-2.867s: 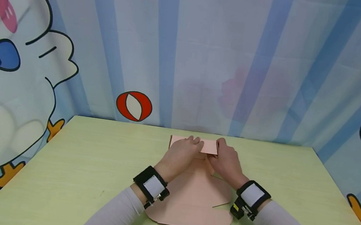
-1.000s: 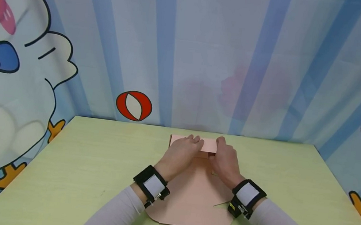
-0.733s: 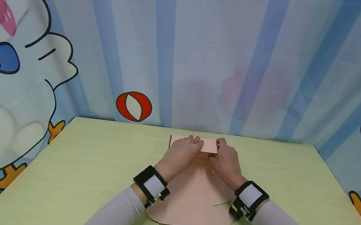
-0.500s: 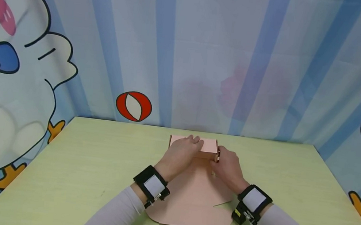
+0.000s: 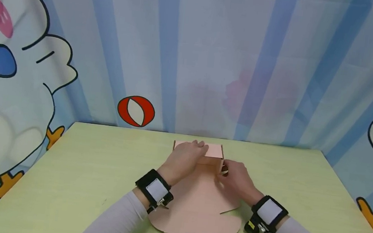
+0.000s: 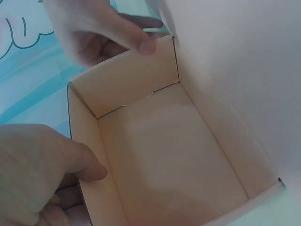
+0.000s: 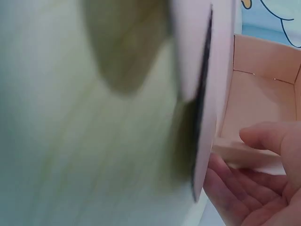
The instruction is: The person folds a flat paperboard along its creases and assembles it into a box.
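Observation:
A small light-brown cardboard mailer box [image 5: 216, 150] stands at the table's far middle, its opening towards me. Its lid [image 5: 196, 220], with rounded corners, lies flat on the near side. My left hand [image 5: 184, 159] grips the box's upper wall; the left wrist view shows the thumb inside and the fingers outside. At the right side wall [image 6: 136, 70], my right hand [image 5: 238, 179] pinches the edge, thumb over the inner face, fingers outside. The right wrist view shows the box's inside [image 7: 258, 101] beyond the thumb. The left hand partly covers the box in the head view.
The pale yellow-green table [image 5: 98, 175] extends on both sides of the box. Behind its far edge hangs a blue striped cloth backdrop [image 5: 209, 58] with cartoon prints. Lid slits [image 5: 228, 211] show beside the right forearm.
My right hand has slid from the box's upper right corner down along the right side wall, towards me. The left hand has stayed on the upper wall.

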{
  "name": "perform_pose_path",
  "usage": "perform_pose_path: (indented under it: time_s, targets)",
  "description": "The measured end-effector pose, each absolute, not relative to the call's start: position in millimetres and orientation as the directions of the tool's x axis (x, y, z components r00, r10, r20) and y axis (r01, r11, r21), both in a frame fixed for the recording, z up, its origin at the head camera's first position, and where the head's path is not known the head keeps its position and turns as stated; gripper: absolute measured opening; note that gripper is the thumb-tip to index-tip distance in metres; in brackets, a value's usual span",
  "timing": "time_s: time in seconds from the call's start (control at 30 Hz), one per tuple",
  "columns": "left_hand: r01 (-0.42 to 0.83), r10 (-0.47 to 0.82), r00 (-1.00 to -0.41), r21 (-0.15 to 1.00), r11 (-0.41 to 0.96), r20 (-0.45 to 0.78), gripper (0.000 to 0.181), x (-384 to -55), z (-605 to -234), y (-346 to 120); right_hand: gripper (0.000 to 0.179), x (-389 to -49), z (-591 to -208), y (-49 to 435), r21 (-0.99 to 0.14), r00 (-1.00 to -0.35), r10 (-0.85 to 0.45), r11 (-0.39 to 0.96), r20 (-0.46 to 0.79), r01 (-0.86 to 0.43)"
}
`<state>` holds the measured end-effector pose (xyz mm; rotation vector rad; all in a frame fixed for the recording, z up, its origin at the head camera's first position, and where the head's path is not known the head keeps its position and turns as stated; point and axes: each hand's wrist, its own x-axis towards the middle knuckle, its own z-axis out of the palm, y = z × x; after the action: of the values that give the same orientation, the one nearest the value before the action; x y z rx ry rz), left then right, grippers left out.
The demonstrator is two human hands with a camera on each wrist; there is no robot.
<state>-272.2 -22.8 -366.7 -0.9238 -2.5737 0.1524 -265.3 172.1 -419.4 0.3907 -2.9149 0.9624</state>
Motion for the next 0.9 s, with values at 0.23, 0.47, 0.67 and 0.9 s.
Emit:
perform_pose_path:
  time_s: [0.23, 0.47, 0.67, 0.9]
  targets:
    - [0.573, 0.614, -0.726, -0.222, 0.789, 0.309, 0.022, -276.6, -361.8, -26.7, 0.017, -263.0, -420.3, 195.7, -0.582, -0.924, -0.374, 0.734, 0.083, -0.349]
    - [0.579, 0.592, -0.763, -0.13, 0.805, 0.26, 0.029, -282.1, -356.7, -35.6, 0.017, -267.9, -420.2, 222.5, -0.707, -0.889, -0.457, 0.618, 0.031, -0.342]
    - [0.553, 0.551, -0.816, -0.04, 0.832, 0.177, 0.036, -287.5, -352.3, -50.9, 0.031, -274.4, -418.8, 231.3, -0.907, -0.868, -0.492, 0.391, -0.064, -0.155]
    - [0.565, 0.56, -0.824, 0.059, 0.823, 0.09, 0.036, -294.0, -349.5, -74.2, 0.023, -276.5, -426.8, 237.7, -0.997, -0.791, -0.611, 0.074, -0.019, -0.033]
